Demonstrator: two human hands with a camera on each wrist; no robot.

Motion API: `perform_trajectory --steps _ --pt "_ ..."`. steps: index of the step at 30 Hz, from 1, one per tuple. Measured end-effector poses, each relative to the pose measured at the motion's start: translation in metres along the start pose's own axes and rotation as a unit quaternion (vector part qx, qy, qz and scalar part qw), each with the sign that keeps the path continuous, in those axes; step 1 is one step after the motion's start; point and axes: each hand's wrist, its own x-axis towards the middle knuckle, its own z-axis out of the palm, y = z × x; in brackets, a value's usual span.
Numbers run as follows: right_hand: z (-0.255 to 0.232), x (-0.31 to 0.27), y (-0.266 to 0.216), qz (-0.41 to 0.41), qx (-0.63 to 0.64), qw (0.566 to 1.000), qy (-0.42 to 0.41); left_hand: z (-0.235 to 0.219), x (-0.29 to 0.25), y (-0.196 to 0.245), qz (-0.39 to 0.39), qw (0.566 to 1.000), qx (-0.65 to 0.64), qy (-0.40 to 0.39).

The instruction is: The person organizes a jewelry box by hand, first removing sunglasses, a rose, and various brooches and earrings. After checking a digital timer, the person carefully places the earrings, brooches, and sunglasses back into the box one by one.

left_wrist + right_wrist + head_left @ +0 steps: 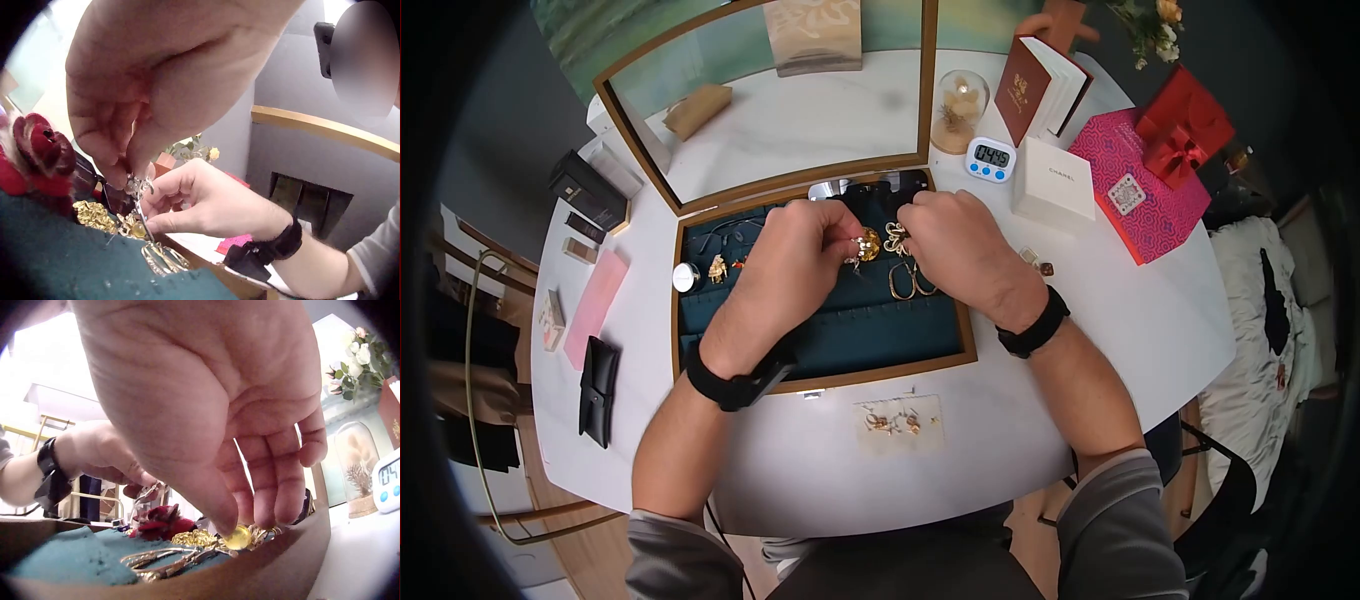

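Observation:
My left hand (pixel 790 260) pinches a small silver jewelry piece with clear stones (pixel 142 189) over the teal-lined jewelry box (pixel 830 377). At the box's right side, my right hand (pixel 960 245) reaches down, thumb and fingertips closing on a gold jewelry piece with a yellow stone (pixel 239 538). Beside it lies a bunched gold piece (pixel 95 216). Large gold hoops (pixel 903 282) sit nearer to me in the box. A dark red fabric flower (pixel 161 524) shows between the hands in the right wrist view.
The box's glass lid (pixel 930 90) stands raised behind. Sunglasses (pixel 830 190) lie along the back inside edge. To the right are a timer (pixel 990 160), a white box (pixel 1052 182) and a glass dome (pixel 962 95). In front, several small jewelry pieces rest on a pale card (pixel 870 442).

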Motion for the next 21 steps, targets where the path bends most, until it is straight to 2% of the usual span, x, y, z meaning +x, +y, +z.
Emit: perform_trajectory --steps 2,3,9,11,13,15,17,21 --pt "0.001 0.000 0.001 -0.001 -0.014 0.999 0.030 -0.004 0.006 0.001 -0.014 0.999 -0.010 -0.027" --pt "0.001 0.000 0.001 0.000 -0.013 0.999 0.032 -0.005 0.008 0.001 -0.029 0.998 -0.022 -0.055" --pt "-0.004 -0.001 -0.001 0.007 -0.019 1.000 0.021 0.003 0.010 -0.002 -0.057 0.993 0.010 -0.105" --pt "-0.007 0.001 -0.002 0.024 -0.025 0.999 -0.033 0.005 0.010 -0.004 -0.055 0.993 0.003 -0.106" --pt "-0.009 0.001 -0.002 0.027 -0.024 0.999 -0.033 0.004 0.011 -0.005 -0.054 0.993 -0.005 -0.106" --pt "-0.008 0.001 -0.002 0.031 -0.024 0.999 -0.035 0.003 0.013 -0.006 -0.069 0.990 -0.070 -0.100" --pt "-0.005 0.001 -0.001 0.020 -0.038 0.999 0.023 0.001 0.015 -0.007 -0.077 0.989 -0.086 -0.097" --pt "-0.007 0.001 -0.003 0.018 -0.035 0.999 0.025 0.003 0.015 -0.013 -0.080 0.986 -0.103 -0.099"
